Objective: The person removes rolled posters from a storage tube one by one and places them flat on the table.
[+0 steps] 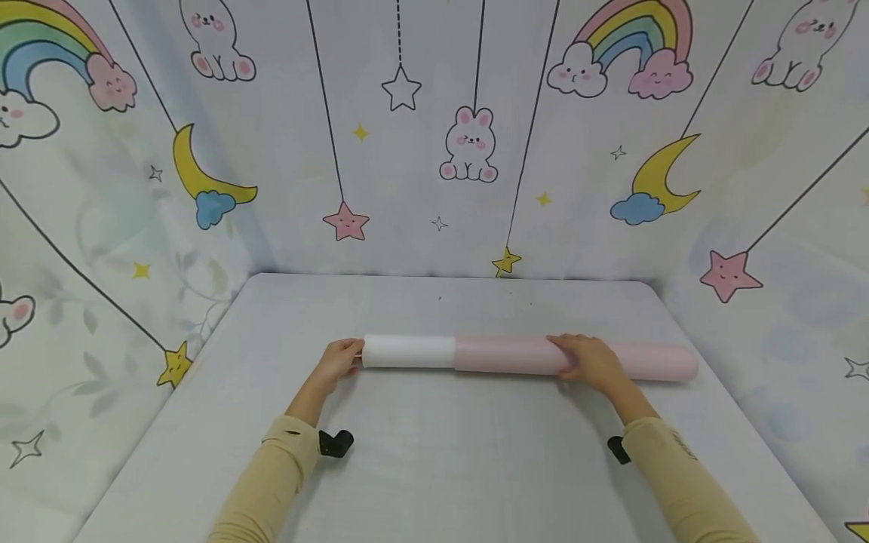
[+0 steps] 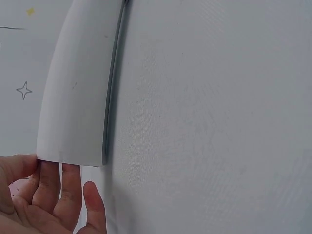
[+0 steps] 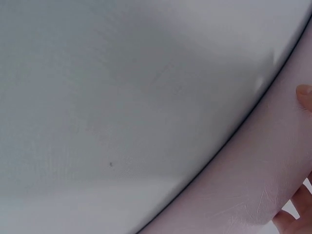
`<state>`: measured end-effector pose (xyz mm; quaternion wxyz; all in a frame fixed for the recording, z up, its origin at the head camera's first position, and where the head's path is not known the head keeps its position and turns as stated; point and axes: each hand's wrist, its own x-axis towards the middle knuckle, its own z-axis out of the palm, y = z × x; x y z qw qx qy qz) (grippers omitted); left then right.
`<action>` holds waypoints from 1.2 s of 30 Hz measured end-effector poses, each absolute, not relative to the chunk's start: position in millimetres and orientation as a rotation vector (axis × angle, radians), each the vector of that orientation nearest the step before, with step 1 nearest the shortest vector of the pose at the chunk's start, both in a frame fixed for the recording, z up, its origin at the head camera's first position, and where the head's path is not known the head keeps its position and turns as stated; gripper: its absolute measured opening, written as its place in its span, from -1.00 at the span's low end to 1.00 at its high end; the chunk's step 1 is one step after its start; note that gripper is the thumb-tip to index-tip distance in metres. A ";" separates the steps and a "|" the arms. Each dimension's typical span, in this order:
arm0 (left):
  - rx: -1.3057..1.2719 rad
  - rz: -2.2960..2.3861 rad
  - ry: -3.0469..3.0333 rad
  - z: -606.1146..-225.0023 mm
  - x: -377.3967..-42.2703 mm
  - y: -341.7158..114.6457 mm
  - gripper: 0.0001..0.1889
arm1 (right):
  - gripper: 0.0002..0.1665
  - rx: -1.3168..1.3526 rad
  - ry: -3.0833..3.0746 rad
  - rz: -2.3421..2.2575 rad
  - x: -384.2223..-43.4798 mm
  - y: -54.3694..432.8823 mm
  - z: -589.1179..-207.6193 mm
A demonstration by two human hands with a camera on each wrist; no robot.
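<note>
Roll (image 1: 523, 354) lies crosswise, white end (image 1: 409, 352) leftward; left grip (image 1: 337, 359) pinches its edge, right grip (image 1: 589, 362) clasps pink part (image 1: 653, 362)

The person wears a pale yellow left sleeve (image 1: 261, 483), creased and bunched at the cuff, with a small dark mark there. Against its inner side sits a black wrist piece (image 1: 337, 443), notched, with a rounded end. Well to the right of that left sleeve is a matching right sleeve (image 1: 689, 483), bearing fine dark marks too small to read, and a second black piece (image 1: 618, 450), stubbier in outline.
</note>
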<state>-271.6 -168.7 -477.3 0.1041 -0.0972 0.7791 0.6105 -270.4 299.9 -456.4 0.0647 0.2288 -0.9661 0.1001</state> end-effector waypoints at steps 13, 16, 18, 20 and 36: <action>-0.290 1.760 2.366 -477.5 -271.2 -168.7 -0.57 | -0.19 0.679 -2.928 0.314 -268.8 301.9 -454.3; -0.265 1.713 2.426 -474.6 -268.8 -167.8 -0.56 | -0.19 0.687 -2.918 0.307 -268.9 301.8 -454.2; -0.225 1.645 2.507 -473.2 -267.0 -167.0 -0.57 | -0.19 0.692 -2.913 0.301 -268.7 301.8 -454.2; -0.173 1.516 2.653 -470.7 -264.8 -165.5 -0.59 | -0.18 0.693 -2.911 0.302 -268.4 301.9 -454.4; 0.256 0.272 3.490 -436.7 -256.0 -113.8 -0.35 | -0.15 0.632 -2.943 0.353 -268.2 304.5 -458.7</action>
